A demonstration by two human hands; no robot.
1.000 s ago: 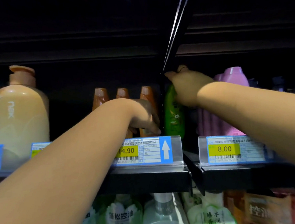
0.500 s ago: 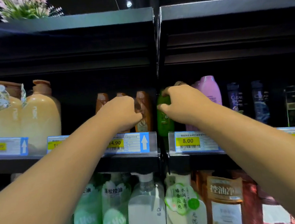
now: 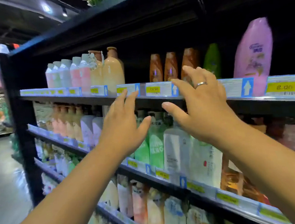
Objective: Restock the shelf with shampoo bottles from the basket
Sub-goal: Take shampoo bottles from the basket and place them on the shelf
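Three brown shampoo bottles (image 3: pixel 170 66) stand upright on the upper shelf (image 3: pixel 160 100), with a green bottle (image 3: pixel 212 60) and a tall pink bottle (image 3: pixel 252 55) to their right. My left hand (image 3: pixel 124 124) hovers in front of the shelf edge with fingers spread and holds nothing. My right hand (image 3: pixel 200 104), wearing a ring, is also spread and empty, just in front of the rightmost brown bottle. No basket is in view.
Beige pump bottles (image 3: pixel 112 68) and pastel bottles (image 3: pixel 75 73) fill the shelf's left part. Price tags (image 3: pixel 153 89) line the shelf edges. Lower shelves hold green and white bottles (image 3: pixel 156 143). The aisle floor (image 3: pixel 5 176) lies to the left.
Both hands have let go of the bottles and drawn back from the shelf with fingers spread. The view has pulled back and turned left, showing more shelves and the aisle.
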